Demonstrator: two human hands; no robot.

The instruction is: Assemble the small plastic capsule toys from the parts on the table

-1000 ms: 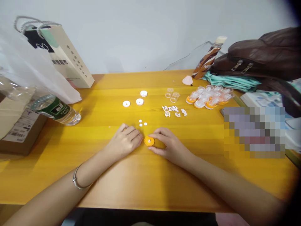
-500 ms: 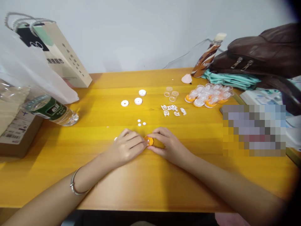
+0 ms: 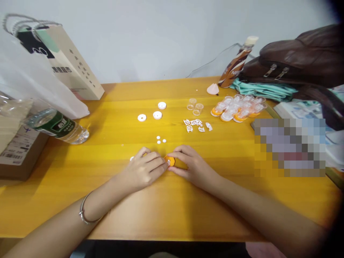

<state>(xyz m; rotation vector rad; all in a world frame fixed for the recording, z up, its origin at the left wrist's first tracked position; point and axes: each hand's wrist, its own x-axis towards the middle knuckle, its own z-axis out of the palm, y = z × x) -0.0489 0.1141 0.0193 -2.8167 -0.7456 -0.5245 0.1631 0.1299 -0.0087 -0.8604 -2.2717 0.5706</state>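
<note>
A small orange round plastic piece (image 3: 171, 159) is pinched at its edges between the thumb and fingers of my right hand (image 3: 192, 165), just above the table or resting on it. My left hand (image 3: 149, 167) is closed, its fingertips pressed against the left side of this piece. A tiny whitish bit shows at those fingertips, too small to name. Three small white discs (image 3: 158, 142) lie beyond my hands. Behind the left knuckles, a white part (image 3: 131, 158) is mostly hidden. Flat white gear-like cutouts (image 3: 189, 128) lie farther off, before two clear plastic cups (image 3: 198, 109).
White round caps (image 3: 157, 115) and a white ring (image 3: 142, 117) lie mid-table. Several clear-topped assemblies (image 3: 243, 111) cluster at right, near a tilted brown drink bottle (image 3: 235, 68) and brown bag (image 3: 298, 61). Left stand a water bottle (image 3: 60, 125), carton (image 3: 21, 157) and paper bag (image 3: 72, 68).
The view has shifted very slightly. Both hands stay at the orange piece in nearly the same pose, and the parts on the table lie as before.
</note>
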